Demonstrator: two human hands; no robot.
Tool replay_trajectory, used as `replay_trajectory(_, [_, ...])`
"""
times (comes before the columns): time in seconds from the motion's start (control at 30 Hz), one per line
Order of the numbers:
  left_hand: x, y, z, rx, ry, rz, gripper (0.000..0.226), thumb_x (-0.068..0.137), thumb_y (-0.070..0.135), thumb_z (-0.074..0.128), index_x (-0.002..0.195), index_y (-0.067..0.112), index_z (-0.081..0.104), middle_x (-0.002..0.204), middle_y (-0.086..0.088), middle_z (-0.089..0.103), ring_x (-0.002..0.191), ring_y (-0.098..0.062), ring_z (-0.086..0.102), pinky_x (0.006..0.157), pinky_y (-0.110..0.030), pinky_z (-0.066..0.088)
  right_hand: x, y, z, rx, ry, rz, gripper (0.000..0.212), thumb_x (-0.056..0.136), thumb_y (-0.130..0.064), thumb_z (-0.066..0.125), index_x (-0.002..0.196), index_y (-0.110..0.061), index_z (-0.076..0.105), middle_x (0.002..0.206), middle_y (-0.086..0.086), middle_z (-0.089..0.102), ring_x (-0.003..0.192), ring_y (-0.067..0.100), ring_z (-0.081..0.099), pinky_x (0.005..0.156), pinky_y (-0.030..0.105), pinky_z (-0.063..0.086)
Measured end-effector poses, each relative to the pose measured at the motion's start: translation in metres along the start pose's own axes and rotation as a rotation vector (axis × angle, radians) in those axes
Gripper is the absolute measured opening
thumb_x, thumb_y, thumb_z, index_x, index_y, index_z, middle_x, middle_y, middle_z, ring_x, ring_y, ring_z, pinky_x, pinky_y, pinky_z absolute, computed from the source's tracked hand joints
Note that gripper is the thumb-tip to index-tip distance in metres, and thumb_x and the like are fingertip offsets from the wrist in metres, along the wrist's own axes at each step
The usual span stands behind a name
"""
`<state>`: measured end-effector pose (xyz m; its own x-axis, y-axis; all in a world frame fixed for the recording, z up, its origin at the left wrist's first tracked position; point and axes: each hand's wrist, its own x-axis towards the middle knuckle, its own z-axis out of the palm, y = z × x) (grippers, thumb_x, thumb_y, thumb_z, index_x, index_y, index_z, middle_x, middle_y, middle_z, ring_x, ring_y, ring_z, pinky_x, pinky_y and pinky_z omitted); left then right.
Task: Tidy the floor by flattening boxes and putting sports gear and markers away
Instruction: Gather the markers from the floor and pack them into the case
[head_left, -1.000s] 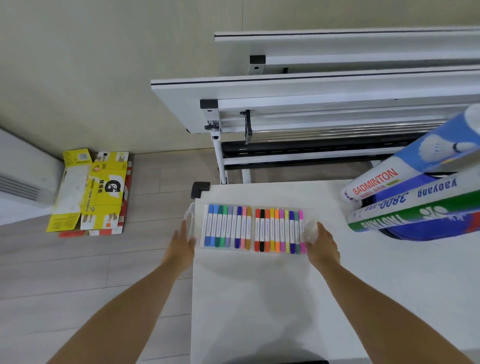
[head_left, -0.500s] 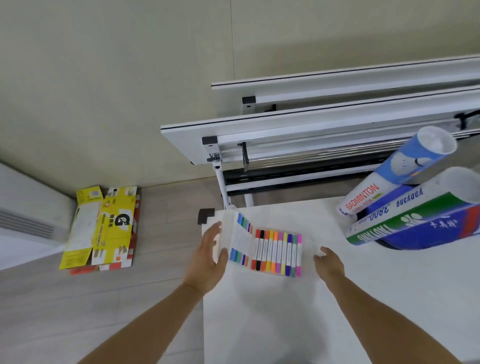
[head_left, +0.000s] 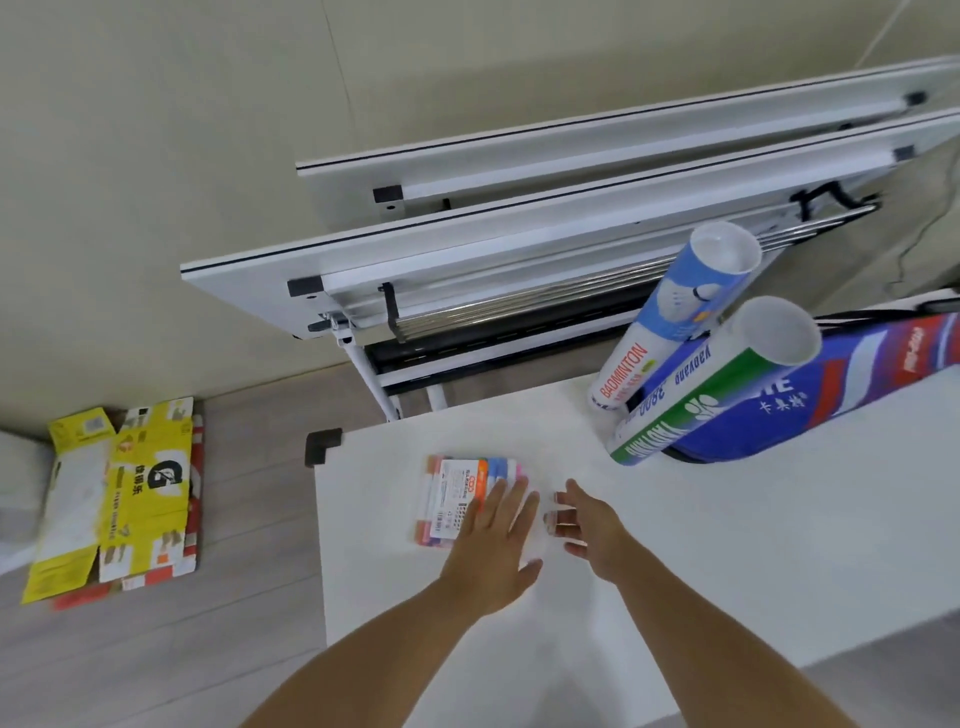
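The marker case (head_left: 451, 496) lies folded shut on the white table (head_left: 727, 545), label side up, with coloured marker ends showing along its edges. My left hand (head_left: 498, 540) rests flat on the case's right half, fingers together and extended. My right hand (head_left: 587, 525) hovers just right of the case with fingers spread, fingertips at its clear edge. Two shuttlecock tubes, one blue and white (head_left: 675, 322) and one green and white (head_left: 711, 384), lean on a blue racket bag (head_left: 857, 384) at the table's far right. Flattened yellow boxes (head_left: 135, 493) lie stacked on the floor at the left.
Folded white tables (head_left: 519, 244) lean against the wall behind the table. A black corner guard (head_left: 322, 446) caps the table's near left corner. Wood-look floor runs between the table and the box stack.
The open marker case has been folded shut: my left hand swung its left half over to the right and now lies flat on it. My right hand moved in towards the case.
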<state>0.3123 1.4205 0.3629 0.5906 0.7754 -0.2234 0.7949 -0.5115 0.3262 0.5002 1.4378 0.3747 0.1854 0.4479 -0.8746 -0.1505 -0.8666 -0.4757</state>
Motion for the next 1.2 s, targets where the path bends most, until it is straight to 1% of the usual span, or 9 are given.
replay_trajectory(0.13, [0.011,0.004,0.021,0.061,-0.104,-0.022,0.085,0.095,0.054,0.05,0.158,0.018,0.007,0.166,-0.002,-0.01,0.151,-0.029,-0.01,0.118,-0.058,0.017,0.008,-0.003,-0.002,-0.048,-0.009,0.018,0.044,0.094,-0.058,0.046,0.108,-0.019,0.063,0.103,0.007,0.071,0.098,0.025,0.064,0.094,0.041,0.048])
replay_trajectory(0.3, [0.009,-0.004,0.016,0.095,-0.173,0.072,0.083,0.098,0.056,0.04,0.158,0.021,-0.003,0.163,0.005,-0.023,0.149,-0.021,-0.023,0.123,-0.047,0.0,0.017,0.002,0.0,-0.232,0.057,-0.206,0.034,0.097,-0.038,0.053,0.127,-0.022,0.054,0.094,0.009,0.069,0.07,0.017,0.062,0.063,0.025,0.05])
replay_trajectory(0.43, [-0.001,-0.034,0.016,0.114,-0.186,-0.013,0.083,0.097,0.058,0.041,0.159,0.018,0.003,0.165,0.002,-0.016,0.151,-0.024,-0.015,0.122,-0.048,0.014,0.031,0.002,0.001,-0.527,0.175,-0.322,0.037,0.096,-0.04,0.051,0.131,-0.028,0.054,0.121,0.002,0.065,0.098,0.023,0.065,0.088,0.039,0.055])
replay_trajectory(0.57, [-0.014,-0.061,0.014,0.142,-0.206,-0.143,0.08,0.099,0.055,0.038,0.157,0.03,-0.011,0.161,0.002,-0.029,0.148,-0.029,-0.025,0.121,-0.052,0.007,0.037,-0.003,0.005,-0.818,0.294,-0.395,0.041,0.1,-0.037,0.042,0.137,-0.025,0.051,0.133,0.003,0.058,0.121,0.024,0.054,0.099,0.035,0.046])
replay_trajectory(0.83, [-0.013,-0.073,0.026,0.084,-0.215,-0.14,0.079,0.101,0.044,0.046,0.156,0.034,-0.01,0.161,0.003,-0.03,0.147,-0.029,-0.028,0.121,-0.05,0.015,0.054,0.006,0.018,-1.091,0.407,-0.505,0.035,0.102,-0.026,0.036,0.129,-0.013,0.054,0.127,0.007,0.054,0.113,0.028,0.055,0.085,0.035,0.049])
replay_trajectory(0.97, [-0.014,-0.074,0.025,0.089,-0.228,-0.138,0.078,0.102,0.045,0.044,0.156,0.034,-0.011,0.16,0.003,-0.031,0.146,-0.029,-0.03,0.121,-0.049,0.013,0.045,0.008,0.01,-1.037,0.301,-0.494,0.041,0.102,-0.031,0.036,0.14,-0.017,0.045,0.131,0.008,0.05,0.117,0.029,0.053,0.095,0.037,0.046])
replay_trajectory(1.03, [-0.013,-0.073,0.021,0.089,-0.238,-0.134,0.078,0.102,0.046,0.043,0.156,0.033,-0.012,0.16,0.003,-0.031,0.146,-0.028,-0.029,0.121,-0.048,0.013,0.036,0.015,0.001,-0.909,0.269,-0.479,0.036,0.101,-0.032,0.04,0.131,-0.02,0.054,0.121,0.007,0.058,0.112,0.029,0.058,0.094,0.037,0.048])
replay_trajectory(1.1, [-0.012,-0.072,0.019,0.089,-0.246,-0.139,0.077,0.102,0.046,0.043,0.156,0.033,-0.011,0.161,0.002,-0.03,0.147,-0.028,-0.028,0.121,-0.048,0.015,0.023,0.028,-0.008,-0.81,0.253,-0.429,0.028,0.099,-0.033,0.043,0.105,-0.019,0.066,0.104,0.004,0.068,0.103,0.028,0.063,0.086,0.032,0.051])
replay_trajectory(1.2, [-0.015,-0.068,0.016,0.084,-0.258,-0.158,0.075,0.103,0.045,0.042,0.157,0.032,-0.008,0.161,0.001,-0.028,0.147,-0.028,-0.026,0.122,-0.046,0.02,0.005,0.047,-0.011,-0.756,0.184,-0.287,0.033,0.095,-0.03,0.046,0.071,-0.017,0.065,0.075,0.001,0.067,0.078,0.023,0.064,0.057,0.02,0.041])
